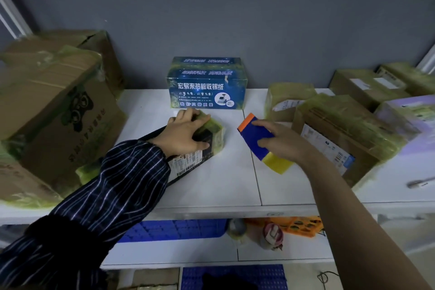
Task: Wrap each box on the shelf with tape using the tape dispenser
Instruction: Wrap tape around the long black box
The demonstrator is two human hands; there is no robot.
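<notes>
A long dark box (200, 152) with a barcode label lies on the white shelf (211, 186), its far end covered in yellowish tape. My left hand (186, 133) grips that far end from above, fingers curled over its top edge. To the right, my right hand (280, 140) holds the tape dispenser (259, 140), which is blue with an orange tip and a yellow tape roll at its near end. The dispenser hangs just above the shelf, apart from the dark box.
A blue printed box (207, 87) stands against the grey wall behind. Large taped cartons (54, 110) fill the left side. Several taped cartons (341, 129) crowd the right. A lower shelf holds a blue tray (179, 228), tape rolls and an orange basket (301, 226).
</notes>
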